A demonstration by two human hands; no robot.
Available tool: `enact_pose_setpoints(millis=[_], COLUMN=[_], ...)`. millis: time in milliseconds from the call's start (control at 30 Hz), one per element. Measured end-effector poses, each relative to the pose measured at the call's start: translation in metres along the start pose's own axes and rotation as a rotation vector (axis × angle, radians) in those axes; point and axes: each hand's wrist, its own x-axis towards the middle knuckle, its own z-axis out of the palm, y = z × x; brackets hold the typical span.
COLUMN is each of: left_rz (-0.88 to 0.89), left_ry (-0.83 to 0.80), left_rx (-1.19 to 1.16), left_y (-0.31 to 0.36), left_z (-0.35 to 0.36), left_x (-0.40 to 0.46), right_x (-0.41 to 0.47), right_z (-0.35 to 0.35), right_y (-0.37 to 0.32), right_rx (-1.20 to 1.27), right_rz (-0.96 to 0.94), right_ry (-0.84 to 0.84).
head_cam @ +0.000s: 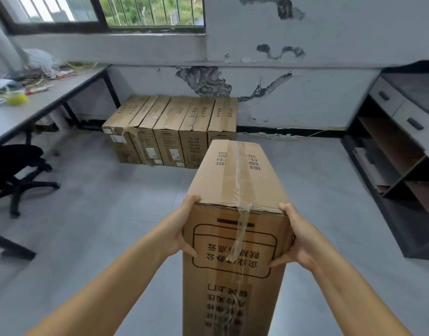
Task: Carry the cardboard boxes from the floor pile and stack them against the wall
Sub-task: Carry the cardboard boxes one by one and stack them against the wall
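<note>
left hand (178, 229) and right hand (299, 241) grip box (235, 180), fingers curled round near sides; row of boxes (172, 132) beyond fingers, against wall (305, 98).

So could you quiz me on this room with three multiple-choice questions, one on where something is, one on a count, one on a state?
1. Where does the row of boxes stand?
A. On the desk
B. On the floor against the wall under the window
C. Inside the shelf unit

2. How many boxes are in that row?
A. Two
B. Five
C. Nine

3. How is the carried box held?
A. By both hands, one on each side
B. By one hand only
C. Resting on the chair

Answers: B, the row sits on the floor at the wall; B, five box tops show; A, the left hand and right hand grip opposite sides.
</note>
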Motion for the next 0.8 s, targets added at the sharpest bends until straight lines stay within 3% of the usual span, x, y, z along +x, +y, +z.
enact_pose_setpoints(millis=[300,600,800], left_rz=[-0.026,-0.042,-0.046], left_ry=[-0.007,-0.007,-0.029], left_rx=[0.004,-0.041,-0.117], left_y=[0.082,0.197,0.267], left_z=[0.063,0.188,0.23], left_x=[0.098,0.222,0.303], right_x=[0.1,0.229,0.307], right_z=[-0.026,-0.096,-0.104], right_y=[-0.091,-0.236,-0.327], right_rx=[0.012,-0.008,-0.05], right_rz=[-0.005,-0.01,-0.031], right_ry=[0.038,0.051,0.069])
